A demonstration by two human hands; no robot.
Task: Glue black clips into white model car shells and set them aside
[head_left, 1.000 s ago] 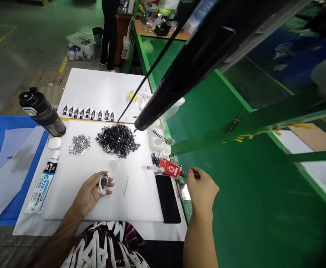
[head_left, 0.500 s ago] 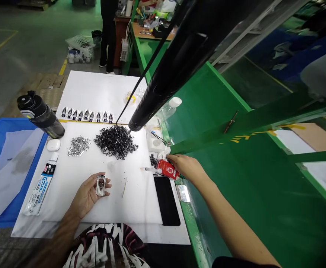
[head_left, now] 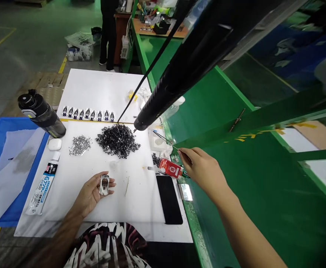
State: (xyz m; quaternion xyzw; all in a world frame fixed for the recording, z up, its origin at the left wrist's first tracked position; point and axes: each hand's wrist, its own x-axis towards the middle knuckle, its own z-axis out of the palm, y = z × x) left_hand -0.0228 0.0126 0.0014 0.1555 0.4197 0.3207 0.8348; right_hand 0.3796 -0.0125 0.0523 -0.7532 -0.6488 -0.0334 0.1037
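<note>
The left hand (head_left: 92,193) cradles a glossy silver toy-car shell (head_left: 104,185) in curled fingers, while the right hand (head_left: 204,169) pinches thin steel tweezers (head_left: 164,138).

White board (head_left: 96,160) across the middle, bright green bench (head_left: 235,156) alongside. There's a glossy black heap (head_left: 117,140), and a silver heap (head_left: 79,144). The car shell (head_left: 104,184) shows silver with dark windows. The small tube (head_left: 174,168) is red with white print, the phone (head_left: 169,199) black, the bottle (head_left: 41,113) black, the long tube (head_left: 41,188) white with blue lettering, the crate (head_left: 1,128) blue. The shirt (head_left: 107,245) is black with jagged white streaks.
</note>
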